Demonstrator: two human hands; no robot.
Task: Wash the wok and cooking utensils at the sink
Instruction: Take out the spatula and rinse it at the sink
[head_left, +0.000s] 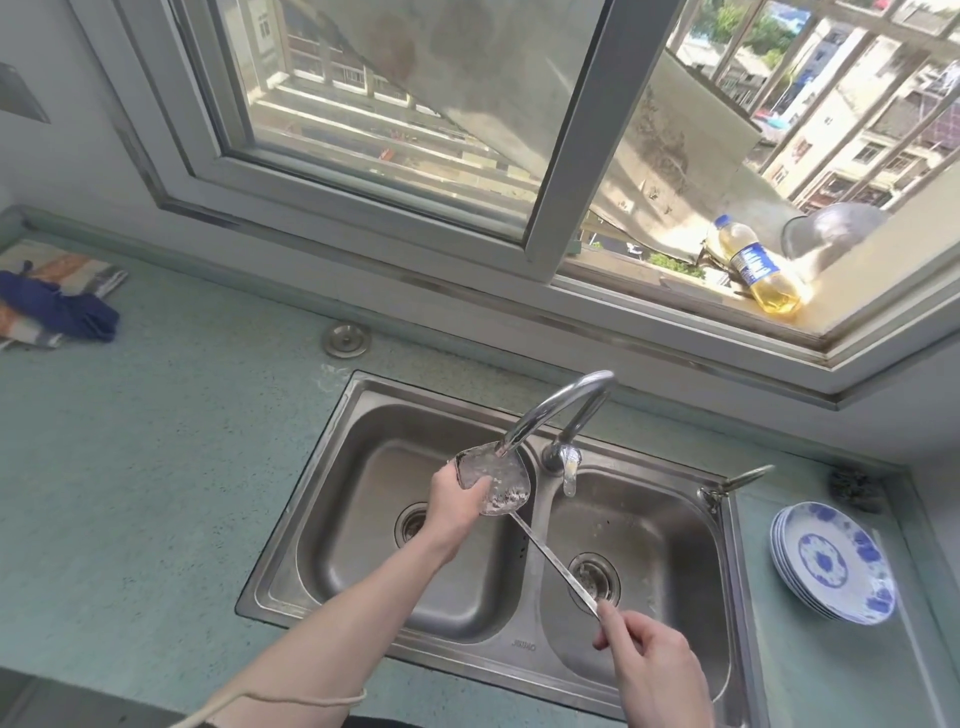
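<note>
Two hands on one wet steel spatula (493, 486) under the curved chrome tap (558, 410).
My left hand (457, 506) clasps the blade, my right hand (652, 662) pinches the handle; slick metal could slip and clatter into the basin beneath that tap.

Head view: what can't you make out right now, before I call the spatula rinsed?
- Spatula blade: glare and water hide any residue; the left hand covers its near edge.
- Handle end: hidden inside the right hand.
- Wok: not identifiable; a domed metal item on the sill is blurred by sun.
- Dark lump behind the plates: too small to identify.
</note>
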